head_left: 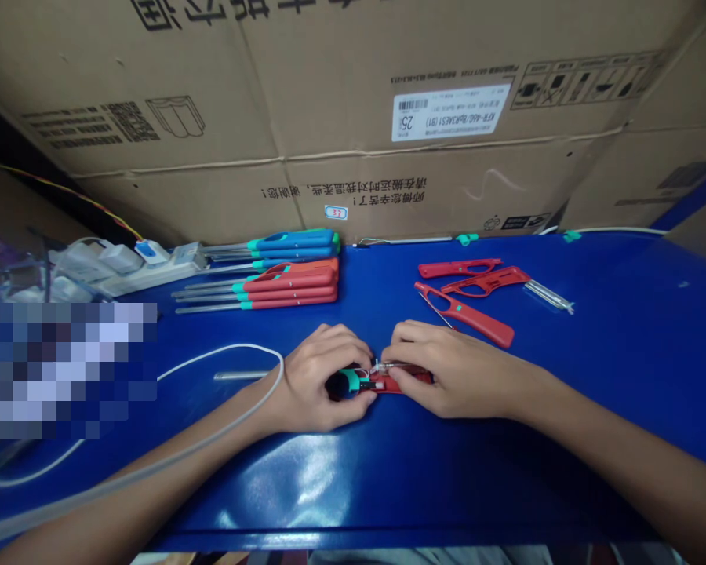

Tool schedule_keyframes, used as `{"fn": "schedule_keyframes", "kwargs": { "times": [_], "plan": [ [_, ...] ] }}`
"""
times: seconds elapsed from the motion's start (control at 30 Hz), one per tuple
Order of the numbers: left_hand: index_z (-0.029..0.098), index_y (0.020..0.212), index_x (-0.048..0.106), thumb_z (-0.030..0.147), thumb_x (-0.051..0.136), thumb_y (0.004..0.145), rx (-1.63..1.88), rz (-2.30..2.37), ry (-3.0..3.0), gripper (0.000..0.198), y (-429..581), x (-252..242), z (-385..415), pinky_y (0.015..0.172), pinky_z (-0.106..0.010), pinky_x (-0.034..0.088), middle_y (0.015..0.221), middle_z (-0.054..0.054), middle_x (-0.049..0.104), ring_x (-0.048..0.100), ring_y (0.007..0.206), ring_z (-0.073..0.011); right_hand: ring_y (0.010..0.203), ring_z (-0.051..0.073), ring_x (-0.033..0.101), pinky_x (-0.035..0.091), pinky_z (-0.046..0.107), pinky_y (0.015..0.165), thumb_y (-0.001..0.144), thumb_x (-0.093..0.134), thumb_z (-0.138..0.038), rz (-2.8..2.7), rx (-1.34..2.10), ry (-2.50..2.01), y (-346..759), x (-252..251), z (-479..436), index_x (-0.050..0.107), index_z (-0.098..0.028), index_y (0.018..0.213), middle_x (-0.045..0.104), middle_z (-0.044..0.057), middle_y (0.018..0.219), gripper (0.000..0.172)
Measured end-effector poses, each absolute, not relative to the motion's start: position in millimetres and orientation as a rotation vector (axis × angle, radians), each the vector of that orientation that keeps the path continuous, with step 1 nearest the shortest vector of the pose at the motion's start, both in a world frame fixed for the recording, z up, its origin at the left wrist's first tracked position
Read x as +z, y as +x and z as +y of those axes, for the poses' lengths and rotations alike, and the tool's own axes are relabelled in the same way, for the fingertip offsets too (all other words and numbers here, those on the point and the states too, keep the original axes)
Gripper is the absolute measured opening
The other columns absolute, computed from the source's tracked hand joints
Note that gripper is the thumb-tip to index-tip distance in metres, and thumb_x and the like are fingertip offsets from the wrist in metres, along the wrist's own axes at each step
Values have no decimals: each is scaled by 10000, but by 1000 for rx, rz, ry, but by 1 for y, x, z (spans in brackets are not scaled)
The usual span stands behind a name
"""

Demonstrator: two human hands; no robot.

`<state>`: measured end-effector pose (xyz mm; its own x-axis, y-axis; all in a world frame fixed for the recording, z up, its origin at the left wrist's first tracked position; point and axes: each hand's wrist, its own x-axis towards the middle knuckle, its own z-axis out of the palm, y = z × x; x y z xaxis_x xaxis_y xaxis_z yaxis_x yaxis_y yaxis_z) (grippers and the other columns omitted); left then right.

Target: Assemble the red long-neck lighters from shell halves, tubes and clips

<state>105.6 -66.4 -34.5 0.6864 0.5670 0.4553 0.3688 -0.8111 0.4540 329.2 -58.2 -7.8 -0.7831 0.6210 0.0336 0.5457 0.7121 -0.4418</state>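
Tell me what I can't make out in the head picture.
All in the head view:
Red casing: right end covered by the right hand.
Metal tube: right end covered by the left hand.
Clear part between the hands: too small to identify.
Pixelated patch: masks whatever is behind it.

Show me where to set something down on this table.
Bare tabletop lies right of the metal rods, and on the near side of the left hand and right hand. Crowded: left, around power strip and stacked lighters.
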Motion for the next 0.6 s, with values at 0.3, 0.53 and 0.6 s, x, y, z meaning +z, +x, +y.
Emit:
{"fn": "schedule_keyframes", "kwargs": {
  "times": [0.3, 0.53, 0.6],
  "plan": [
    [154, 914, 606, 226, 664, 783, 849, 737, 2600, 160, 105, -36, -65, 755, -362, 463, 872, -85, 690, 619, 820, -205, 835, 163, 534, 413, 302, 737, 916, 458, -192, -2760, 619, -920, 328, -6, -58, 655, -170, 872, 551, 42, 866, 203],
    [155, 918, 607, 232, 666, 785, 839, 737, 2604, 165, 106, -35, -65, 742, -364, 465, 866, -84, 693, 623, 809, -208, 832, 161, 534, 407, 302, 740, 917, 451, -189, -2765, 632, -910, 327, -7, -57, 661, -169, 859, 553, 41, 865, 219],
    [153, 925, 613, 235, 671, 785, 834, 735, 2600, 173, 106, -36, -65, 738, -363, 465, 869, -84, 695, 625, 810, -209, 830, 161, 535, 407, 302, 745, 914, 456, -192, -2766, 634, -903, 327, -8, -56, 669, -170, 870, 555, 40, 861, 218]
  ]
}}
